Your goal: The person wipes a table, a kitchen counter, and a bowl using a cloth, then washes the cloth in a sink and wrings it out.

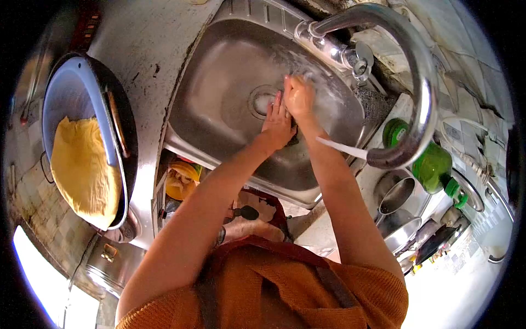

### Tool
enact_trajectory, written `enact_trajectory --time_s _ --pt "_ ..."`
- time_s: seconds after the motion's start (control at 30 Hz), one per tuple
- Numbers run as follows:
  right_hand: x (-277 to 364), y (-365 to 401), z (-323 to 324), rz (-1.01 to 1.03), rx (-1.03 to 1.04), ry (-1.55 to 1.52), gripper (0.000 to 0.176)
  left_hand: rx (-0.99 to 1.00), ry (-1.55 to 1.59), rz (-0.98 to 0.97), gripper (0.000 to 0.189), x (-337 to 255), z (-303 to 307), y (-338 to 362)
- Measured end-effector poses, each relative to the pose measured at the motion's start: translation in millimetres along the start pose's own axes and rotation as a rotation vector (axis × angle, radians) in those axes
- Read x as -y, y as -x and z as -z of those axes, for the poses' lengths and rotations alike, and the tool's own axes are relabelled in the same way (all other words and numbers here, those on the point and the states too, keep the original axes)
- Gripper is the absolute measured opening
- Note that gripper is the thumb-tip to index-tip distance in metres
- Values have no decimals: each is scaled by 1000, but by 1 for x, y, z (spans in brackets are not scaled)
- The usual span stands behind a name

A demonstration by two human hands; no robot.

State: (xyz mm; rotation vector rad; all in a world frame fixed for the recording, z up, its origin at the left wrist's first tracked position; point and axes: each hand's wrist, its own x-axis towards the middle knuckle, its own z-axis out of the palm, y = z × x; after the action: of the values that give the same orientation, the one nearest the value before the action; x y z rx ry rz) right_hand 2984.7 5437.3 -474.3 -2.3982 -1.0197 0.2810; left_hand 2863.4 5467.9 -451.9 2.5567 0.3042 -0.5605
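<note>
Both my hands are down in a steel sink (219, 71). My left hand (276, 123) lies flat with its fingers stretched out, right beside the drain (262, 101). My right hand (298, 97) is curled into a fist against the sink's far wall, where a soapy smear (331, 96) shows. I cannot see whether the fist holds anything. A small dark patch (293, 137) peeks out between the two wrists. A thin stream of water (342, 148) runs from the spout of the curved chrome tap (419, 82) toward my right forearm.
On the counter to the left stands a dark pan holding a blue basin (71, 93) with a yellow lump (82, 170) in it. A green bottle (430, 164) and several steel pots (397, 197) crowd the right side. Yellow items sit under the sink (181, 181).
</note>
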Motion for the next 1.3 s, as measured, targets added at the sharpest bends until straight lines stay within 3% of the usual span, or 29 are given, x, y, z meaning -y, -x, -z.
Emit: enact_trajectory --time_s 0.03,0.1,0.13,0.2,0.23,0.27,0.3,0.33,0.43,0.47,0.53,0.57,0.63,0.7,0.77,0.8,0.83,0.9,0.93,0.97,1.0,1.03,1.07,1.1,1.17,1.2,1.23,1.27,1.3 --pt "-4 6 8 0 -4 -3 26 -1 -5 -1 77 0 2 3" --pt "-12 29 30 -38 -431 -127 23 76 -64 -10 79 1 6 8" --pt "-10 36 35 -38 -434 -122 23 74 -63 -15 79 -1 10 12" --pt "-6 59 43 -161 -581 362 22 36 106 158 79 -11 14 29" --pt "-6 79 25 -336 -306 82 17 46 112 155 79 -17 10 32" --pt "8 89 19 -201 -274 -25 20 105 -52 160 81 -19 6 23" --pt "15 101 12 -320 -29 -247 22 159 -219 165 83 -16 -2 12" --pt "55 108 30 -372 -15 -252 21 -50 -229 194 84 -8 -36 7" --pt "45 114 2 -225 -107 -124 20 -96 -93 67 81 -2 -36 12" --pt "9 97 -15 -636 -29 -812 21 -92 -95 66 81 -4 -24 13" --pt "-4 27 7 8 -163 150 24 206 -74 148 80 -14 6 11" --pt "1 26 5 10 -148 140 24 216 -69 162 80 -11 0 13" --pt "18 35 4 -72 -336 87 20 9 -64 86 83 -7 -10 19" --pt "41 84 6 -131 -247 36 17 94 -151 103 85 -6 -4 14" --pt "73 105 20 -172 144 216 16 -27 -209 60 83 1 -25 10" --pt "34 99 -21 -293 72 195 14 -125 -27 17 82 1 -26 18" --pt "11 73 -14 -236 127 131 19 -123 -24 18 82 -5 -15 20" --pt "3 16 -3 -157 169 54 25 227 37 111 81 -7 5 13" --pt "8 -4 -1 -40 -51 127 24 82 50 104 82 -4 2 11" --pt "14 3 3 39 -255 211 23 112 53 94 82 -7 -3 21" --pt "22 16 0 -46 -348 207 17 74 -146 52 83 -7 -4 21" --pt "32 58 -13 -123 -214 270 19 32 -343 8 85 -6 2 21" --pt "35 88 -22 -189 -93 336 21 16 -346 -9 85 -4 -6 12" --pt "38 94 -18 -194 -94 344 21 -56 -334 38 83 -2 -30 11" --pt "45 96 -7 -138 166 411 24 -119 -315 91 81 -1 -36 10" --pt "39 40 19 -257 612 180 29 41 -154 42 78 -1 -14 9" --pt "21 23 13 -112 329 103 30 198 9 -6 74 -1 0 11" --pt "11 12 8 43 48 26 32 217 -134 62 75 -5 -3 8" --pt "8 22 4 31 63 28 32 232 -124 59 75 -9 -6 11"
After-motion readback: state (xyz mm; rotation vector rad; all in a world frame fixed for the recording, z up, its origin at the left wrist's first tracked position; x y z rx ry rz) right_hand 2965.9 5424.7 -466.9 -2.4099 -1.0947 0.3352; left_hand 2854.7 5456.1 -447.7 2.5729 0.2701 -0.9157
